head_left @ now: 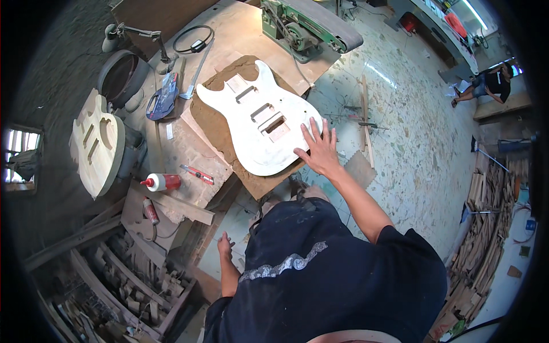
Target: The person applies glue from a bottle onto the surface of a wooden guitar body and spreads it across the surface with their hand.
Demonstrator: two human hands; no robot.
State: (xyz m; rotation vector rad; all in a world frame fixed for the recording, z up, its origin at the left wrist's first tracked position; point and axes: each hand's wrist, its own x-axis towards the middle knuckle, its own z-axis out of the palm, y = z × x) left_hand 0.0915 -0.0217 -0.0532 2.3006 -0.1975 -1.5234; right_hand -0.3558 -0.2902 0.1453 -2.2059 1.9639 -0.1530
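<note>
A white electric guitar body (246, 131) with cut-out pickup slots lies flat on a brown, rough-edged sheet (210, 117) on the workbench. Spread over its lower right edge, my right hand (321, 147) rests with the fingers apart and grips nothing. My left hand (225, 244) hangs low beside my body, off the bench, its fingers loosely apart and nothing seen in them. Nearest to it on the bench are a red utility knife (198, 174) and a white glue bottle with a red cap (163, 182).
A bare wood guitar body (97, 146) stands at the left. Behind are a desk lamp (140, 33), a blue packaged tool (164, 100) and a green belt sander (303, 28). Wood offcuts (137, 291) fill a rack at lower left. A person (492, 84) sits far right.
</note>
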